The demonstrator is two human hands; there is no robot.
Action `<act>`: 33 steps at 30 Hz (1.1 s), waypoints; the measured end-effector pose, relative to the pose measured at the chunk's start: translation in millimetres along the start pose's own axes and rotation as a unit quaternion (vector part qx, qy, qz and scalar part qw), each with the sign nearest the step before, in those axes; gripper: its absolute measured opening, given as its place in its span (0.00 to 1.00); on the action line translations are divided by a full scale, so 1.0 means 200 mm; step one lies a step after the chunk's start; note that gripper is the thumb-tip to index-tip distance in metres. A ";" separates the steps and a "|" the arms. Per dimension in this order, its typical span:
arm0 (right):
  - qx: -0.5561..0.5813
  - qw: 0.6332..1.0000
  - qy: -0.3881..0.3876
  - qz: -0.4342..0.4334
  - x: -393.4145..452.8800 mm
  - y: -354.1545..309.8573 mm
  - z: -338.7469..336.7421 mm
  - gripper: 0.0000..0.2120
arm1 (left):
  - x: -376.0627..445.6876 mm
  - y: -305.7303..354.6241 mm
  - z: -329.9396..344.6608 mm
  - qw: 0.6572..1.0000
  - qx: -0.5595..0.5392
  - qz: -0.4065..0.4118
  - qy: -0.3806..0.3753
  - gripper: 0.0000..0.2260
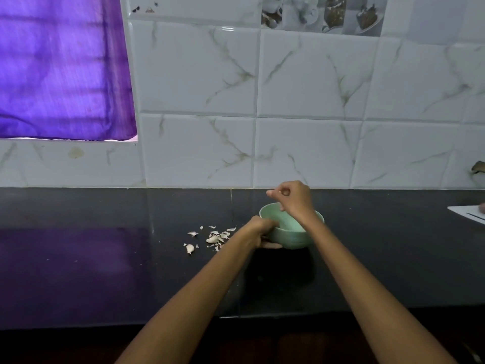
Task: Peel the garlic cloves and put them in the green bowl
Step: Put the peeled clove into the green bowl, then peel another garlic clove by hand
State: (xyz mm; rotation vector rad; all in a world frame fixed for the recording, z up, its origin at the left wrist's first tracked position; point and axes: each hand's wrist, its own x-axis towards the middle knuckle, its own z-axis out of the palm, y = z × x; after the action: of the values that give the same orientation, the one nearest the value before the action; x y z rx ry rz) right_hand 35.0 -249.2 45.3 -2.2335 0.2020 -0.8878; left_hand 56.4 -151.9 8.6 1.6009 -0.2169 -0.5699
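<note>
Our left hand (262,233) reaches forward with the arm stretched out from the near edge, fingers curled round the left wall of the green bowl (296,232), thumb low by its base, gripping it. Our right hand (292,197) is raised above the bowl's far rim, wrist bent, fingers curled in with the thumb and forefinger tips meeting; something small and pale seems pinched there, but we cannot tell whether it is a garlic clove or only skin. The right forearm crosses over the bowl's right side.

The bowl stands upright on the black countertop (105,258), near the tiled wall (309,82). Its inside is partly hidden by the hands, so we cannot see what lies in it. Just left of the left hand, a scatter of garlic peels (215,236) lies on the counter. A purple curtain (60,69) hangs at far left.
</note>
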 end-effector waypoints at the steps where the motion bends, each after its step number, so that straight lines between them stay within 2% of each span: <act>1: -0.022 1.000 0.008 0.000 0.00 0.03 -0.01 0.16 | 0.00 -0.02 0.01 1.000 -0.016 0.012 0.012 0.08; 3: -0.043 0.999 0.021 0.001 0.01 0.08 -0.04 0.18 | 0.03 -0.09 0.01 0.997 -0.035 0.059 0.038 0.13; 7: -0.072 0.997 -0.013 -0.008 0.04 0.16 -0.09 0.05 | 0.06 -0.17 -0.01 0.990 -0.032 0.115 0.080 0.19; 8: -0.080 0.996 -0.026 -0.012 0.04 0.17 -0.09 0.05 | 0.06 -0.17 -0.01 0.989 -0.029 0.118 0.084 0.20; 12: -0.102 0.993 -0.050 0.002 0.01 0.22 -0.04 0.07 | 0.07 -0.16 0.01 0.990 -0.043 0.098 0.092 0.18; 15: -0.118 0.991 -0.066 0.017 0.02 0.26 -0.01 0.07 | 0.07 -0.13 0.04 0.989 -0.101 0.082 0.069 0.16; 17: -0.116 0.989 -0.079 0.035 0.03 0.27 0.00 0.06 | 0.06 -0.12 0.04 0.989 -0.123 0.065 0.054 0.19; 19: -0.108 0.991 -0.064 0.050 0.03 0.26 0.00 0.11 | 0.06 -0.10 0.01 0.992 -0.110 0.047 0.041 0.23; 22: -0.082 0.996 0.019 -0.026 0.04 0.16 0.01 0.15 | 0.04 -0.09 -0.07 0.996 -0.058 0.058 0.033 0.16; 25: -0.049 0.993 0.041 -0.098 0.04 0.04 0.05 0.16 | 0.03 -0.09 -0.23 0.990 -0.029 0.102 0.096 0.14; 27: -0.033 0.991 -0.012 -0.133 0.03 -0.05 0.11 0.13 | 0.05 -0.09 -0.36 0.977 -0.034 0.143 0.152 0.12; 28: -0.031 0.987 -0.055 -0.150 0.01 -0.09 0.15 0.08 | 0.06 -0.09 -0.43 0.967 -0.037 0.170 0.185 0.12; 29: -0.034 0.981 -0.103 -0.163 0.00 -0.12 0.21 0.08 | 0.06 -0.10 -0.49 0.954 -0.029 0.203 0.218 0.12; 31: -0.044 0.964 -0.204 -0.167 -0.02 -0.17 0.30 0.19 | 0.07 -0.13 -0.61 0.921 0.010 0.272 0.278 0.12; 33: -0.050 0.941 -0.285 -0.175 -0.03 -0.19 0.41 0.17 | 0.10 -0.17 -0.71 0.897 0.044 0.307 0.314 0.13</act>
State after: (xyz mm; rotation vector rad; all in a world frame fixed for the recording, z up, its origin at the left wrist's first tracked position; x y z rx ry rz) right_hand 79.2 -173.5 26.6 -2.5629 -0.4395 -0.3681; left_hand 135.6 -33.0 -26.8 1.6079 -0.2435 0.4545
